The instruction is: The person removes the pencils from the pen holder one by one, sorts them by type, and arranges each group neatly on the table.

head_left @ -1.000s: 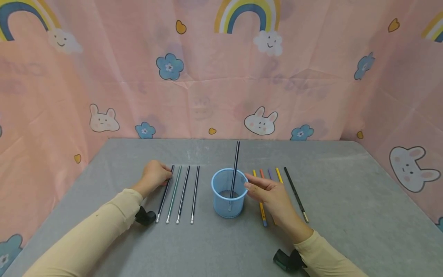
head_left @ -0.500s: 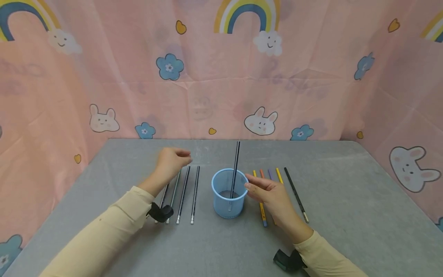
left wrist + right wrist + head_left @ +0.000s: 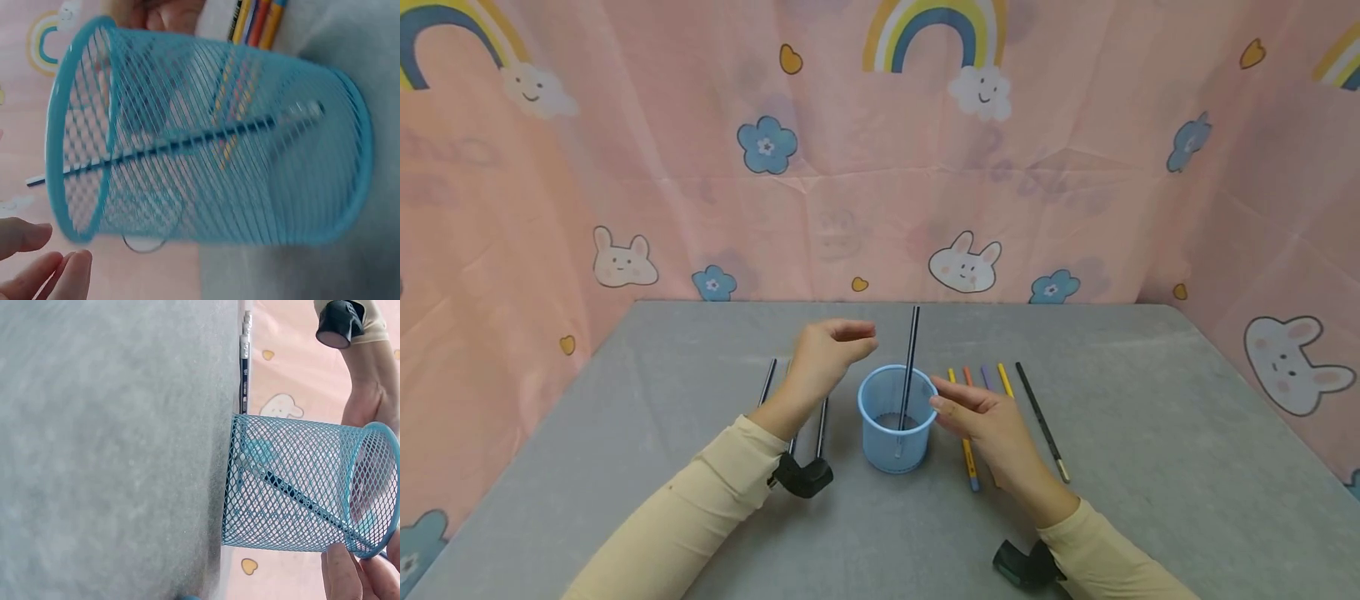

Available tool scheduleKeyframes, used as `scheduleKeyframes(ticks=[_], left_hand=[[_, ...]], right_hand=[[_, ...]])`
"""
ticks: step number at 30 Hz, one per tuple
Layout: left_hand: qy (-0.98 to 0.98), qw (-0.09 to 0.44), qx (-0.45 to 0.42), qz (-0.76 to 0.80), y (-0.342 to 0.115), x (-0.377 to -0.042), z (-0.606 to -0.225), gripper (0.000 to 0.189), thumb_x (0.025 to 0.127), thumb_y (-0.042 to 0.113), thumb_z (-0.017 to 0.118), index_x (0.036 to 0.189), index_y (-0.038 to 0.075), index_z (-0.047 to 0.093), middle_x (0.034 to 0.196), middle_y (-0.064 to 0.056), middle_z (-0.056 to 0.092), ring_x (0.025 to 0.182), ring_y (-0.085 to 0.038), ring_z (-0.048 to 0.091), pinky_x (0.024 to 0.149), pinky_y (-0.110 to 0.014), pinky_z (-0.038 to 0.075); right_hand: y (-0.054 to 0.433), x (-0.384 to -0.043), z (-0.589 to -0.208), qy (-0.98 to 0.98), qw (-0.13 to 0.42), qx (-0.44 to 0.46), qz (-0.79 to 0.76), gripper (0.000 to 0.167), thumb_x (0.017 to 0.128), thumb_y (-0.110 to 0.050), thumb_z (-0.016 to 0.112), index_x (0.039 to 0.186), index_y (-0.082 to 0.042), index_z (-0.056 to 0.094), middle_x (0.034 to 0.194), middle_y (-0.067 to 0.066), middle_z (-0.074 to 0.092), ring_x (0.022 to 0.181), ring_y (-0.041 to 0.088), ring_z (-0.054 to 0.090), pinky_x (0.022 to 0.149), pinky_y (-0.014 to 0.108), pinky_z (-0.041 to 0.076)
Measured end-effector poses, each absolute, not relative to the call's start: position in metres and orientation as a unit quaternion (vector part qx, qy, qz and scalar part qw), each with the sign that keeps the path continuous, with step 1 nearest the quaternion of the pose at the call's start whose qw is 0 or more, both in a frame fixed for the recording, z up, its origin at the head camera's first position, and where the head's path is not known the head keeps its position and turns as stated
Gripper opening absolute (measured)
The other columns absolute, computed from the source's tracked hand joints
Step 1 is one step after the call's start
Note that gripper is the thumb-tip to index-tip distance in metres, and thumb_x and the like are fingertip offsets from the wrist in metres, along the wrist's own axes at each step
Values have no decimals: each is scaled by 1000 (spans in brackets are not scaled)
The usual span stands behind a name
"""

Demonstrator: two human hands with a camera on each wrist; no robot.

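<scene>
A blue mesh pencil cup (image 3: 880, 454) stands upright on the table, with one dark striped pencil (image 3: 912, 342) leaning inside, its eraser end down. My right hand (image 3: 1000, 437) pinches the cup's right rim between thumb and fingers; the right wrist view also has these fingers (image 3: 342, 575) at the rim. To the cup's left, my left hand (image 3: 823, 362) hovers above the table near the rim. In the left wrist view its fingertips (image 3: 75, 275) lie apart from the thumb, and I see nothing between them. Under the left forearm lie striped pencils (image 3: 822, 425), partly hidden.
Right of the cup, several coloured pencils, among them a yellow one (image 3: 972, 471), lie partly behind my right hand. A black pencil (image 3: 1037, 408) lies farthest right. A pink printed cloth (image 3: 850, 208) hangs behind the grey table (image 3: 1165, 467). Each wrist bears a black camera (image 3: 803, 477).
My left hand has left the leftmost pencil and moved right over the row, up to the cup. That pencil still lies in place. The right hand and the cup have not moved.
</scene>
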State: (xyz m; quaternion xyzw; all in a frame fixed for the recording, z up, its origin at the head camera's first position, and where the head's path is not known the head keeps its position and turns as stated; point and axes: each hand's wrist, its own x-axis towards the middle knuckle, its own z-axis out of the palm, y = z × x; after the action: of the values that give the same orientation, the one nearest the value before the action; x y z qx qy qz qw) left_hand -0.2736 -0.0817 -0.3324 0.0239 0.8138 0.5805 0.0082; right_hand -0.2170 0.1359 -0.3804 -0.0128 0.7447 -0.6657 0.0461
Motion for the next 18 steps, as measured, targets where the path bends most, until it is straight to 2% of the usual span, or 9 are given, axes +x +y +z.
scheduleKeyframes(ticks=[9, 18], left_hand=[[785, 15, 55, 617, -62, -268, -334, 28, 91, 22, 73, 116, 12, 73, 114, -3, 75, 109, -17, 69, 97, -39, 56], [797, -15, 68, 600, -46, -263, -336, 28, 90, 21, 75, 116, 11, 73, 112, -3, 75, 107, -18, 70, 91, -36, 59]], right_hand=[[136, -216, -380, 748, 45, -10, -662, 42, 95, -17, 68, 134, -3, 61, 135, 16, 63, 107, 4, 68, 92, 27, 57], [135, -217, -380, 746, 43, -6, -664, 41, 95, -17, 68, 133, -1, 62, 135, 16, 63, 106, 1, 67, 92, 27, 57]])
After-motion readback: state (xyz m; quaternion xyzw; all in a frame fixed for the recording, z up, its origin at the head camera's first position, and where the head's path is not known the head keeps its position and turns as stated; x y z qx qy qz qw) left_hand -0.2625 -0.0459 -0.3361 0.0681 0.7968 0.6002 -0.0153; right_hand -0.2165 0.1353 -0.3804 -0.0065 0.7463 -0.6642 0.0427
